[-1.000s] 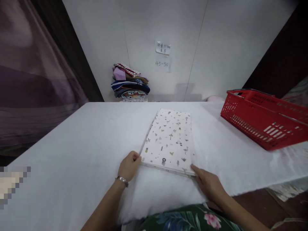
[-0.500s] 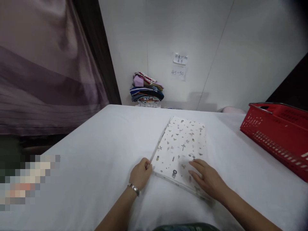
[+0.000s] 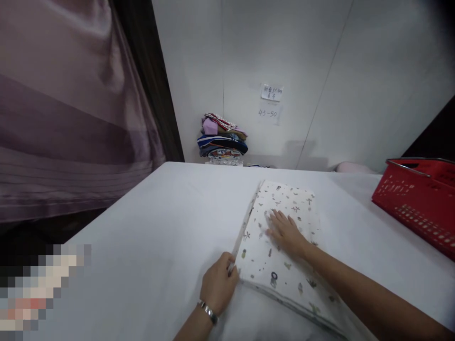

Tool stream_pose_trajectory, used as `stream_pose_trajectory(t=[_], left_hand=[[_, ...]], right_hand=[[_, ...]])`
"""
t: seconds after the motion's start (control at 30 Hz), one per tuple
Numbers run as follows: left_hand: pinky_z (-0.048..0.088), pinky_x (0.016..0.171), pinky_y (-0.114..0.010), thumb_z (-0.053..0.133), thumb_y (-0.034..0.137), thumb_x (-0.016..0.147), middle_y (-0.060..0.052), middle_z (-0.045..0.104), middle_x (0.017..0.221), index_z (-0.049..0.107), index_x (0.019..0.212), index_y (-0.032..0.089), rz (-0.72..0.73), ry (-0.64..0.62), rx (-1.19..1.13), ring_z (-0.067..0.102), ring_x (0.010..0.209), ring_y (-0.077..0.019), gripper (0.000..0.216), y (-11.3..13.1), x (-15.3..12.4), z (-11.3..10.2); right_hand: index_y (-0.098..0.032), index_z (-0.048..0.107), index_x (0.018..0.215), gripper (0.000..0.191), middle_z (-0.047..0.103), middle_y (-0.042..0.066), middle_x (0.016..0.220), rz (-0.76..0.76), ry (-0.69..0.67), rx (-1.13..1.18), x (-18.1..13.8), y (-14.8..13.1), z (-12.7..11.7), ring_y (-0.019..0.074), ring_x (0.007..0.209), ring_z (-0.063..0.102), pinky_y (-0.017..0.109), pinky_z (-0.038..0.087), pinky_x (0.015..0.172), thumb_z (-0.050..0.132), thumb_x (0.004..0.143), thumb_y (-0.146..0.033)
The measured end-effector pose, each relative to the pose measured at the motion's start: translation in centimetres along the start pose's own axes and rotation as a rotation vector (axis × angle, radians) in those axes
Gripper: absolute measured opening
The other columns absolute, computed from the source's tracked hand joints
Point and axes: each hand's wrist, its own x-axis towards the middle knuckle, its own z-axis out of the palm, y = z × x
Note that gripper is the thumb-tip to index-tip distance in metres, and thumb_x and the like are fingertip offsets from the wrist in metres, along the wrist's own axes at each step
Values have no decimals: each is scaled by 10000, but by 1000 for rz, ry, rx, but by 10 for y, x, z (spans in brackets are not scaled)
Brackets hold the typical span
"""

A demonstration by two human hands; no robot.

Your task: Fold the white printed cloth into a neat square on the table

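A folded white cloth [image 3: 302, 208] printed with small dark figures lies flat on the white table [image 3: 149, 237]. My left hand [image 3: 217, 285], with a metal bracelet at the wrist, is closed in a pinch on the cloth's near left corner. My right hand [image 3: 285, 232] lies flat on top of the cloth near its middle, fingers stretched out and pointing away from me.
A red plastic basket [image 3: 415, 201] stands at the table's right edge. A stack of folded coloured clothes [image 3: 222, 139] rests against the white wall behind the table. Two paper notes [image 3: 270, 100] hang on that wall. A mauve curtain [image 3: 71, 109] fills the left side.
My right hand left the cloth's near right corner and slid forward over its top toward the middle. My left hand kept its pinch. The view swung left and closer.
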Motion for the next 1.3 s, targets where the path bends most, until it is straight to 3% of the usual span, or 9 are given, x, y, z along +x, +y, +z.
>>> stream_pose_trajectory(t=[0.1, 0.23, 0.4, 0.47, 0.6, 0.9, 1.03, 1.3], left_hand=[[297, 571, -233, 429, 219, 760, 33, 601, 696, 499, 856, 266, -3, -18, 2, 550, 661, -156, 128, -1, 0, 0], [328, 590, -231, 452, 246, 766, 37, 618, 729, 513, 898, 290, 1, -46, -20, 560, 664, -150, 152, 0, -1, -1], [364, 641, -224, 427, 235, 786, 34, 628, 780, 529, 941, 267, 30, -85, -30, 572, 710, -138, 188, 2, -1, -5], [372, 669, -224, 408, 229, 797, 31, 631, 811, 533, 950, 249, 43, -106, -38, 574, 733, -134, 198, 1, -1, -5], [387, 690, -226, 403, 216, 797, 25, 632, 824, 544, 951, 239, 78, -127, -70, 569, 725, -131, 210, -3, 0, -2], [402, 691, -240, 400, 227, 806, 13, 638, 813, 549, 946, 241, 104, -67, -87, 586, 756, -149, 205, -7, -2, 5], [399, 687, -246, 409, 225, 802, 13, 637, 806, 548, 959, 239, 107, -76, -82, 578, 720, -144, 210, -6, -1, 2], [411, 737, -253, 400, 267, 797, 6, 650, 847, 546, 1014, 247, 40, -104, -72, 594, 783, -155, 262, -3, -1, 0]], right_hand=[[-153, 346, 1374, 544, 260, 95, 1458, 2, 96, 54, 39, -5, -11, 224, 1354, 165, 440, 173, 1085, 276, 915, -435], [-151, 544, 1219, 413, 489, 92, 1310, 97, 135, 86, 103, 4, -24, 198, 1218, 419, 344, 317, 1013, 308, 884, -208], [-223, 440, 1322, 497, 659, 47, 1031, 79, -49, 62, 162, 24, -39, 166, 888, 614, 242, 448, 772, 401, 830, -167], [-251, 491, 1281, 500, 672, 36, 982, 32, -136, 22, 174, 29, -40, 172, 844, 618, 230, 448, 725, 477, 787, -174], [-236, 640, 1058, 328, 661, 55, 1008, -13, -166, -39, 178, 37, -35, 217, 902, 592, 268, 433, 749, 517, 758, -187], [-222, 605, 1001, 233, 646, 45, 1002, -74, 14, -44, 152, 55, -22, 189, 869, 579, 261, 416, 725, 433, 843, -230], [-226, 615, 1061, 279, 617, 53, 1100, -137, -23, -114, 159, 50, -24, 195, 918, 578, 275, 419, 761, 417, 865, -240], [-218, 637, 979, 247, 614, 53, 994, -328, -96, -193, 164, 38, -29, 173, 866, 568, 255, 414, 713, 416, 869, -208]])
